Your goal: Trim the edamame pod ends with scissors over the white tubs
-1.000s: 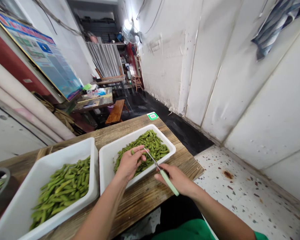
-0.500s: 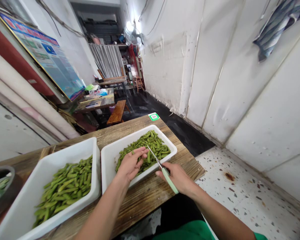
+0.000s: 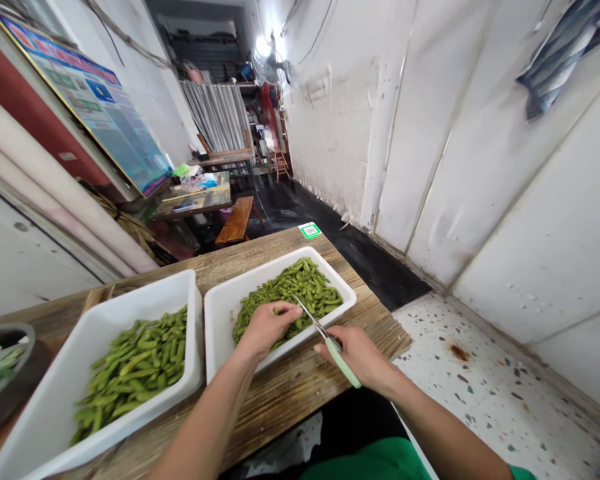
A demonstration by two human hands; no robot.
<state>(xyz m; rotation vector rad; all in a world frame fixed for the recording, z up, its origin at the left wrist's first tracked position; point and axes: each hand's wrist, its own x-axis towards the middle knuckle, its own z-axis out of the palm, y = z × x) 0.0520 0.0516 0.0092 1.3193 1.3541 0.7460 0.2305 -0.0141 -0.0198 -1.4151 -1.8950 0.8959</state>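
Scissors (image 3: 338, 355) sat in my right hand (image 3: 359, 352); left hand (image 3: 264, 328) just narrowed to a pinch near the tips, seemingly within blade reach, holding unclear. Pods (image 3: 311, 283) lay in tray (image 3: 220, 333) near bench's (image 3: 383, 328) right edge.

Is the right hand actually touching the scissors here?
Touching. The head view shows the right hand gripping the scissors by their pale green handle, with no gap between.

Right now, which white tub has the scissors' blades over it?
The right tub, nearer the green sticker: the scissors, held in the right hand, point over its pods. The left tub has no blades above it.
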